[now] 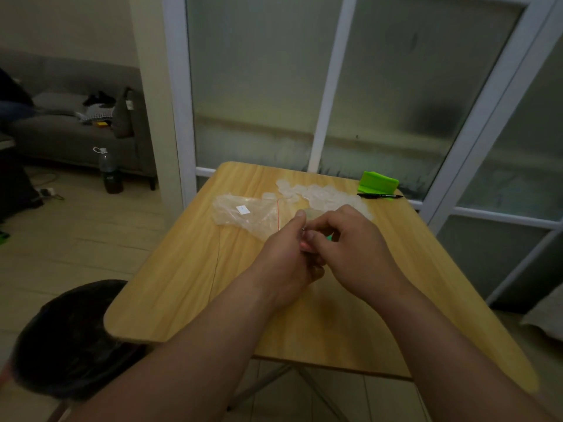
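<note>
Clear plastic bag (243, 214) with a red stripe, lying flat on the wooden table (182, 284), left of centre. Left hand (285, 254), fingers curled, and right hand (350, 248), likewise curled, meet above the table's middle and together pinch a small item (304, 237), too small to identify. Heap of translucent pieces (323, 194) just beyond the hands. Black pen (379, 195) and green stand (379, 181) at the far right corner.
</note>
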`<state>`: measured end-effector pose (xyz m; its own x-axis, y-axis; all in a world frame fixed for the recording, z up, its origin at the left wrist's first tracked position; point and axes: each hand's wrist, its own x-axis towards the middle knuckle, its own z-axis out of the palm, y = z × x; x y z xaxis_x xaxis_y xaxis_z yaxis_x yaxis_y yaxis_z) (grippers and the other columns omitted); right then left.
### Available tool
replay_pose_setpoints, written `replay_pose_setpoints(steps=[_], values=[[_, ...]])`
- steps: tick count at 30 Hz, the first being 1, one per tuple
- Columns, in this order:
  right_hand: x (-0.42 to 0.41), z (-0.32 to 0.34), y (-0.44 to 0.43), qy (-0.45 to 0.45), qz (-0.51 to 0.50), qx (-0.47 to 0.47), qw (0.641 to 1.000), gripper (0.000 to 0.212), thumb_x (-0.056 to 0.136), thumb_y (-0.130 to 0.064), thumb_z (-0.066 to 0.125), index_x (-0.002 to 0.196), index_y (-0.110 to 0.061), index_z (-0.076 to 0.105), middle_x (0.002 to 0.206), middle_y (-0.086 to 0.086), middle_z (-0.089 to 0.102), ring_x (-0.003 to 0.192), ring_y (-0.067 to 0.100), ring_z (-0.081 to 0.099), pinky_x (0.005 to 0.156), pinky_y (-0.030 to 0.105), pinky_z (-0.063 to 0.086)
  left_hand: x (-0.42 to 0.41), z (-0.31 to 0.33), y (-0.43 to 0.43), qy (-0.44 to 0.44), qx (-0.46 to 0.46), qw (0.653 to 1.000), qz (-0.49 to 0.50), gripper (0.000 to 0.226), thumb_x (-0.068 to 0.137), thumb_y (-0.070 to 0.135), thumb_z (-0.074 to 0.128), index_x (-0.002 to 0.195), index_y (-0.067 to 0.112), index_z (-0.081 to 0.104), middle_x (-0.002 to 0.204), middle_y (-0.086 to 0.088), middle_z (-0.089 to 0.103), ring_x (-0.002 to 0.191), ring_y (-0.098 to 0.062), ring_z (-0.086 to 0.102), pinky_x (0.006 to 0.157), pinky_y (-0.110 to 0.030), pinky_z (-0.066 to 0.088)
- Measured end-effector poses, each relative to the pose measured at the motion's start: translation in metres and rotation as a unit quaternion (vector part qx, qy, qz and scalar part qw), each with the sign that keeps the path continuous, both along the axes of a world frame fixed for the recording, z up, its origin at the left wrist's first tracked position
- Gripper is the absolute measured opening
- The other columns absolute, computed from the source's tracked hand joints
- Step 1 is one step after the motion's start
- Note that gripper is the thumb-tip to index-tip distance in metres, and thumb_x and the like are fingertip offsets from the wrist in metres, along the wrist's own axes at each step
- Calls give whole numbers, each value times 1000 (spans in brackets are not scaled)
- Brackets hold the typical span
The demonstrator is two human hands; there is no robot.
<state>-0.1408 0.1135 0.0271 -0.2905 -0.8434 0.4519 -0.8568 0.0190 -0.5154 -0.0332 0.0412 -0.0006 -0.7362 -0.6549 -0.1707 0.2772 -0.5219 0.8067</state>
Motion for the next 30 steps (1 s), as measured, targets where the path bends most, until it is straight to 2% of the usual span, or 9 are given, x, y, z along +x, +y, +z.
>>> replay_pose_setpoints(steps=[3, 6, 8, 11, 14, 18, 22, 27, 30], values=[[1, 0, -1, -13, 10, -6, 1000, 9, 97, -30, 72, 100, -37, 78, 93, -10, 58, 88, -3, 55, 67, 11, 38, 0, -1, -1, -4, -9, 1000, 0, 64, 109, 55, 33, 130, 9, 71, 106, -13, 59, 89, -23, 46, 73, -33, 37], [-4, -1, -2, -73, -2, -63, 995, 9, 98, -26, 69, 96, -31, 76, 93, -9, 65, 87, 1, 60, 72, 12, 42, 0, 1, -1, -5, -7, 1000, 5, 59, 110, 54, 33, 130, 8, 65, 79, -5, 43, 65, -13, 45, 61, -29, 33], [-10, -1, -2, -114, -26, -95, 989, 8, 100, -24, 67, 99, -30, 72, 92, -11, 68, 86, 2, 63, 74, 23, 49, 1, 4, 0, -2, -7, 1000, 1, 51, 110, 53, 32, 124, 12, 60, 74, -2, 44, 58, -12, 46, 57, -28, 31], [-15, -3, -4, -167, -45, -88, 981, 14, 104, -27, 64, 117, -29, 70, 99, -11, 68, 88, 0, 63, 74, 26, 48, 3, 8, 3, -4, -13, 1000, -13, 55, 109, 57, 29, 120, 12, 59, 69, -1, 57, 58, -12, 47, 56, -28, 31], [-14, -6, -4, -156, -14, -35, 987, 27, 107, -34, 57, 131, -32, 70, 118, -12, 66, 102, -3, 61, 85, 22, 48, 4, 8, 2, 3, -14, 999, -33, 62, 107, 64, 26, 122, 14, 59, 73, -2, 51, 60, -13, 44, 58, -29, 31], [-7, -3, 1, -134, 27, -50, 989, 17, 104, -29, 62, 109, -34, 78, 110, -15, 67, 104, -1, 62, 89, 25, 49, 6, 10, -3, 15, 8, 1000, -23, 70, 105, 68, 22, 122, 11, 57, 74, -4, 45, 58, -14, 52, 60, -31, 32], [-1, -5, 4, -128, 57, -5, 990, 7, 94, -40, 77, 100, -38, 74, 114, -19, 70, 107, -5, 62, 87, 21, 50, 12, 12, -7, 50, 30, 997, -58, 85, 107, 65, 21, 138, -4, 59, 105, -14, 71, 95, -20, 70, 89, -34, 51], [-1, -7, 6, -91, 53, -1, 994, 16, 94, -39, 78, 102, -33, 65, 103, -18, 72, 95, -8, 64, 68, 7, 44, 11, 13, -1, 62, 42, 996, -57, 61, 110, 43, 32, 137, -2, 60, 121, -20, 67, 113, -27, 65, 103, -40, 50], [-7, -9, 8, -102, 45, -17, 994, 24, 95, -29, 79, 113, -27, 62, 104, -17, 70, 96, -13, 63, 71, 6, 46, 11, 12, 1, 45, -13, 997, -54, 31, 104, 18, 42, 111, 1, 67, 108, -17, 66, 99, -22, 67, 85, -35, 60]])
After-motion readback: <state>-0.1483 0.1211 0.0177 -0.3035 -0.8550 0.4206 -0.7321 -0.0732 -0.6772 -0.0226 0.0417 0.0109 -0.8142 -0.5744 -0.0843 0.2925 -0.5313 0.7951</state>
